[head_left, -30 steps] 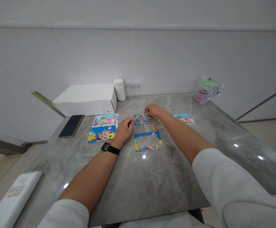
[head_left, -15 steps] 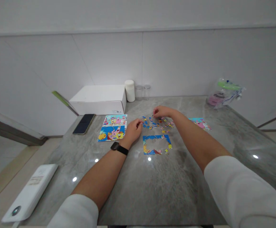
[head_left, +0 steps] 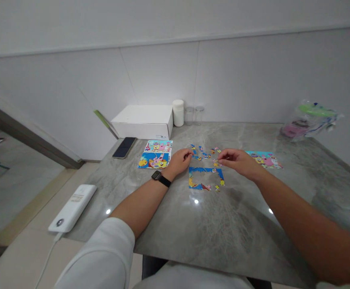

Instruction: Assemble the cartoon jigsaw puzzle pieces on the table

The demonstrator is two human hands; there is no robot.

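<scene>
A partly joined puzzle frame (head_left: 196, 186) lies on the grey table, its middle showing bare tabletop. Behind it several loose puzzle pieces (head_left: 204, 154) are scattered. My left hand (head_left: 181, 160) rests left of the pieces with curled fingers; what they hold, if anything, is too small to name. My right hand (head_left: 233, 159) is at the right side of the loose pieces, thumb and fingers pinched near a piece; I cannot make out what is between them. Two picture cards (head_left: 155, 160) lie left of my left hand, and another picture card (head_left: 265, 159) lies beyond my right wrist.
At the back stand a white box (head_left: 144, 120), a white bottle (head_left: 178, 113) and two clear glasses (head_left: 199, 115). A black phone (head_left: 124, 147) and a white power bank (head_left: 72, 208) are at the left. A plastic bag (head_left: 310, 120) sits at the back right.
My right hand has moved from the back of the loose pieces to their right side, nearer me. My left hand stays beside the pieces. The view has shifted and tilted.
</scene>
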